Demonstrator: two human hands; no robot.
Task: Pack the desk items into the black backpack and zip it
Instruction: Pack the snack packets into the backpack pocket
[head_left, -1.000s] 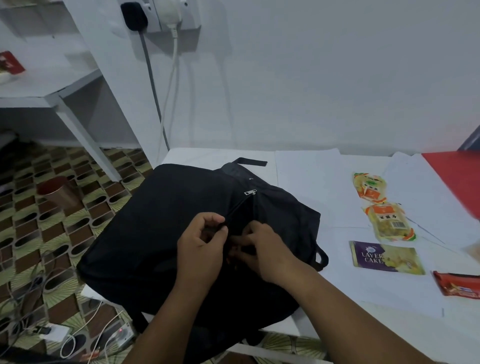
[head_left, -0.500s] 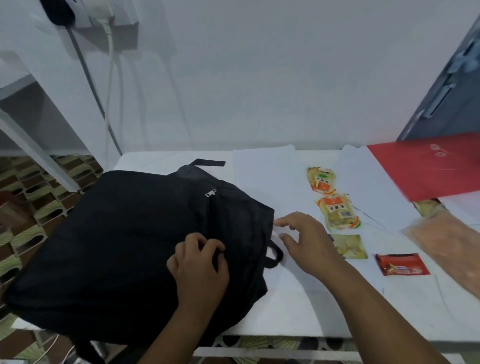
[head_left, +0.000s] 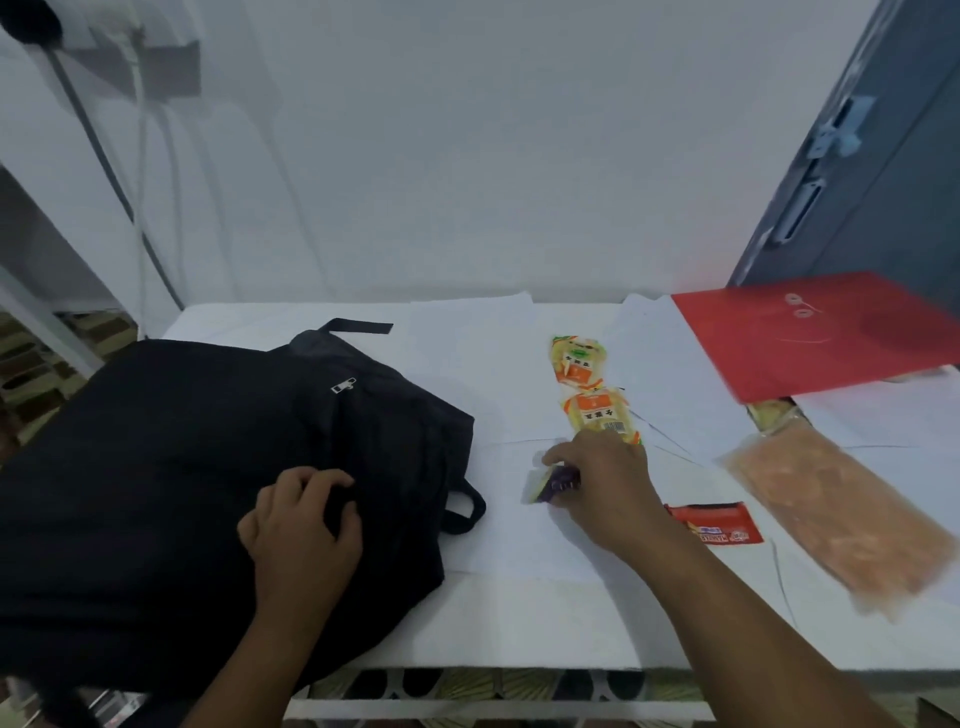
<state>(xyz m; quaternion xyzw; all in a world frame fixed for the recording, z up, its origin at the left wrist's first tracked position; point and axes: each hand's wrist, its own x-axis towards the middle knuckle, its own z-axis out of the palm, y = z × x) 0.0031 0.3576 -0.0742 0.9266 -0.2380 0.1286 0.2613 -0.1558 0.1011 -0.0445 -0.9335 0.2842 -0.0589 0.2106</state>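
The black backpack (head_left: 171, 467) lies flat on the left of the white table (head_left: 519, 613), hanging over its left edge, with a silver zipper pull (head_left: 343, 385) near its top. My left hand (head_left: 304, 525) grips the fabric at the backpack's opening. My right hand (head_left: 602, 483) holds the purple layer cake packet (head_left: 550, 484), lifted at one end off the table. Two yellow-orange snack packets (head_left: 577, 359) (head_left: 602, 413) lie behind my right hand. A red snack packet (head_left: 717, 524) lies to its right.
A red envelope folder (head_left: 821, 332) lies at the back right. A long clear bag of orange food (head_left: 841, 514) lies at the right. A grey door (head_left: 872, 171) stands beyond. Cables (head_left: 140, 171) hang down the wall at left.
My right hand left the backpack, reached right across the table and took hold of the purple packet. My left hand stayed gripping the backpack. The view swung right.
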